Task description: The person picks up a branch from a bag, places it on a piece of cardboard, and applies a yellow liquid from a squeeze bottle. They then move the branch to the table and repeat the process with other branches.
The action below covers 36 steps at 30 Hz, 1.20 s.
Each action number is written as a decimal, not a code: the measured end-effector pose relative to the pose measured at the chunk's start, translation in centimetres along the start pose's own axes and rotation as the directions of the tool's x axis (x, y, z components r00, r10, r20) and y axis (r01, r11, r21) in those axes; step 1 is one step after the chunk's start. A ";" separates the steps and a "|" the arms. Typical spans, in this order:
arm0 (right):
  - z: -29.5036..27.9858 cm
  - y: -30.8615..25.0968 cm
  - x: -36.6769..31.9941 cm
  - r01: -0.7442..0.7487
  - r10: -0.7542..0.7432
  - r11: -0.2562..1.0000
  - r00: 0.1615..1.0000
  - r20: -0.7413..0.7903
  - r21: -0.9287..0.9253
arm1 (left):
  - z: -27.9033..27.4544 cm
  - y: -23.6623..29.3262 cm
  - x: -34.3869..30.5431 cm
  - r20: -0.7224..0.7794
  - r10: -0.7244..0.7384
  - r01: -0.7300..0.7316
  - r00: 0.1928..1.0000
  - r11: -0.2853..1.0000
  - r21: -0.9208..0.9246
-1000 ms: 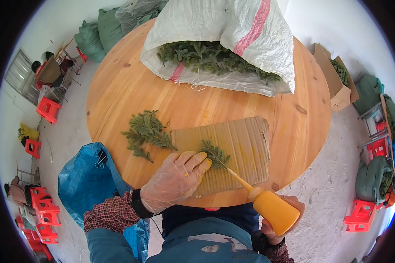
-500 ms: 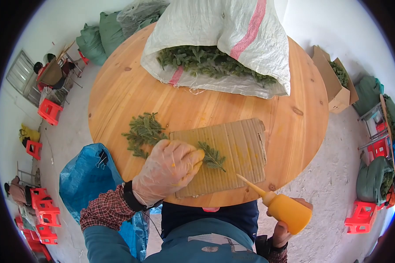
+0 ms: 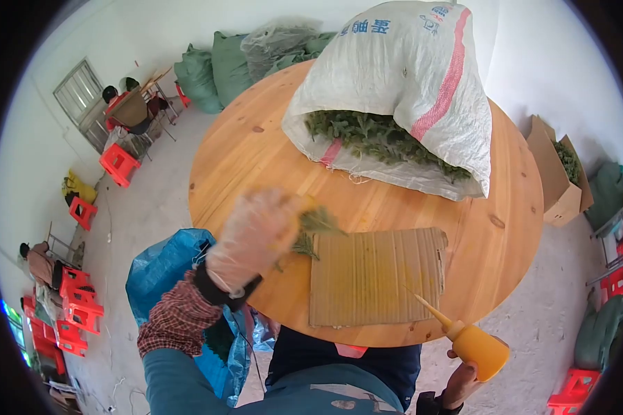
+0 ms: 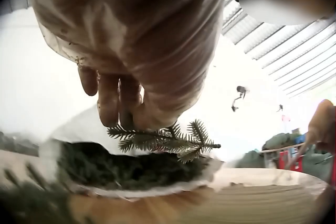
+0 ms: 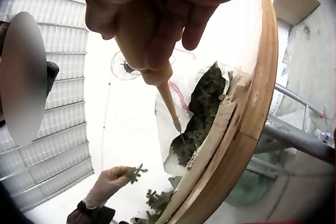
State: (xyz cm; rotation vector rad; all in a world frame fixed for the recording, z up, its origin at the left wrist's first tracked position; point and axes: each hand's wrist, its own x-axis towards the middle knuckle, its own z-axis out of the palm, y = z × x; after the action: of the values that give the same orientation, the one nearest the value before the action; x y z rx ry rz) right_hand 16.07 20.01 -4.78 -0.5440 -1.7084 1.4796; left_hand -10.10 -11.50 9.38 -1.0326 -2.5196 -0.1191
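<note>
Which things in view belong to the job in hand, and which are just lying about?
Job, it seems:
- left hand with sprig
- right hand with yellow bottle
- cardboard sheet
- white sack of greenery

Apparently lying about:
- red stools
- green sacks
- yellow bag

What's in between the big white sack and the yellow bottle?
In the head view, the corrugated cardboard and a strip of wooden tabletop nearer the sack.
</note>
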 end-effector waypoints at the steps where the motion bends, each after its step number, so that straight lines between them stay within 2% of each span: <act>1: 0.1 0.2 0.1 -0.008 0.008 1.000 1.000 -0.002 0.011 | -0.4 -1.4 -0.3 0.001 0.001 -0.001 1.000 1.000 0.007; 3: 0.2 0.5 0.3 -0.016 0.016 0.999 1.000 -0.006 0.030 | -0.3 -4.1 -1.0 -0.028 -0.095 0.096 0.995 0.994 0.050; 4: 0.1 0.7 0.3 -0.010 0.010 0.999 1.000 -0.001 0.040 | -0.4 -4.9 -1.4 -0.029 -0.092 0.093 0.995 0.994 0.055; 7: 0.1 1.2 0.4 0.006 -0.006 0.998 1.000 0.001 0.061 | -0.4 -6.4 -1.6 0.136 -0.205 0.206 0.969 0.979 0.011; 8: 0.0 1.3 0.5 0.009 -0.008 0.998 1.000 -0.007 0.062 | -0.4 -6.4 -1.0 0.134 -0.197 0.198 0.971 0.980 0.011; 11: -0.2 1.2 0.6 0.021 -0.018 0.998 0.999 -0.046 0.052 | -0.3 -6.7 2.3 0.321 -0.255 0.248 0.912 0.967 0.064; 12: -0.3 0.7 0.7 0.005 -0.005 0.999 1.000 -0.010 0.054 | 0.1 -6.6 3.6 0.317 -0.241 0.235 0.917 0.970 0.058; 14: -0.2 0.2 1.0 -0.026 0.022 0.998 0.998 0.067 0.063 | 1.4 -5.9 6.8 0.240 -0.110 0.132 0.965 0.988 -0.078; 15: -0.4 0.4 0.9 -0.019 0.015 0.998 0.998 0.057 0.064 | 2.2 -5.7 8.4 0.193 -0.048 0.076 0.980 0.987 -0.141; 18: -1.6 2.0 0.2 0.056 -0.054 0.994 0.998 0.020 -0.089 | 8.3 -6.9 14.3 0.182 0.044 -0.015 0.982 0.988 -0.155; 19: -1.8 2.0 0.2 0.062 -0.062 0.994 0.998 0.009 -0.090 | 9.6 -6.3 16.6 0.365 -0.025 0.050 0.931 0.997 -0.059; 20: -1.9 1.8 0.3 0.037 -0.036 0.996 0.999 0.020 -0.082 | 10.5 -6.0 18.6 0.527 -0.108 0.095 0.843 0.994 0.051; 21: -2.1 1.5 0.3 0.011 -0.009 0.997 1.000 0.030 -0.076 | 11.1 -6.1 20.2 0.520 -0.098 0.085 0.849 0.995 0.048; 22: -2.3 1.3 0.5 -0.018 0.021 0.997 0.999 0.042 -0.072 | 11.7 -6.1 21.7 0.520 -0.229 0.208 0.823 0.973 0.099; 24: -2.6 1.4 0.9 -0.007 0.009 0.996 1.000 0.021 -0.090 | 13.2 -5.8 23.9 0.506 -0.471 0.435 0.723 0.879 0.196; 25: -2.7 1.4 1.1 0.005 -0.005 0.995 1.000 0.007 -0.103 | 14.2 -6.3 24.5 0.505 -0.457 0.423 0.732 0.886 0.188; 26: -2.8 1.5 1.2 0.015 -0.016 0.993 1.000 -0.007 -0.118 | 15.4 -7.7 24.8 0.360 -0.388 0.392 0.848 0.918 0.065; 27: -3.0 1.5 1.3 0.022 -0.025 0.991 1.000 -0.018 -0.133 | 16.8 -9.4 24.9 0.197 -0.322 0.338 0.926 0.940 -0.052; 28: -3.1 1.5 1.3 0.029 -0.033 0.988 0.999 -0.026 -0.149 | 18.6 -10.8 25.0 0.021 -0.265 0.265 0.964 0.951 -0.159; 30: -3.2 1.5 1.6 0.049 -0.056 0.984 0.998 -0.033 -0.172 | 22.9 -13.0 25.7 -0.011 -0.226 0.220 0.974 0.959 -0.178; 33: -3.2 1.4 1.9 0.081 -0.091 0.977 0.995 -0.041 -0.200 | 25.4 -14.0 27.1 -0.078 -0.154 0.135 0.985 0.970 -0.202; 36: -2.7 0.1 1.8 0.044 -0.052 0.985 0.998 -0.046 -0.165 | 24.4 -12.7 27.6 0.135 -0.170 0.204 0.976 0.932 -0.301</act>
State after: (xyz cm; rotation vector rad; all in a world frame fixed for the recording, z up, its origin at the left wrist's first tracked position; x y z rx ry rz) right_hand 17.13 23.06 -4.31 -0.6174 -1.8017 1.2881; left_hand -44.80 2.93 -0.67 -0.9283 -2.7545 -0.5500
